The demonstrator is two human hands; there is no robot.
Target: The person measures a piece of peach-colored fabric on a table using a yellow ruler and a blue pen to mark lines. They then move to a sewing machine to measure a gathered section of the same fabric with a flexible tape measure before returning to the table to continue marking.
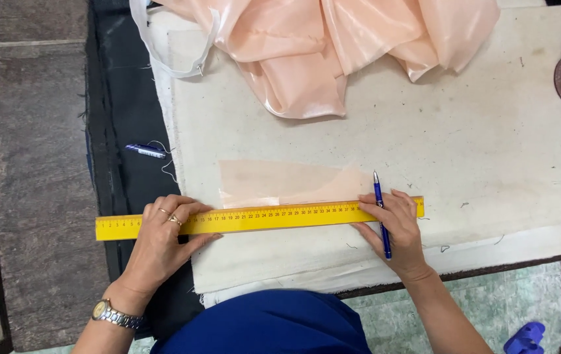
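Two hands pinned a yellow ruler (259, 218) across frame centre, over a sheer peach fabric piece (287, 182) on the cream-covered table (490, 151). Left hand (162, 239) lay flat, open; right hand (395, 226) pressed the ruler w/ a blue pen (381, 216) gripped betw. fingers.

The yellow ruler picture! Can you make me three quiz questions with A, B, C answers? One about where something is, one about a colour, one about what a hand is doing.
1. Where does the yellow ruler lie?
A. Across the lower edge of the small peach fabric piece
B. On the floor
C. Under the heap of peach fabric

2. What colour is the pen in the right hand?
A. Red
B. Blue
C. Green

3. What is the left hand doing?
A. Lifting the ruler in the air
B. Pressing the ruler flat
C. Holding scissors

Answers: 1 A, the ruler crosses that piece's lower edge. 2 B, the barrel is blue. 3 B, its fingers rest on the ruler.
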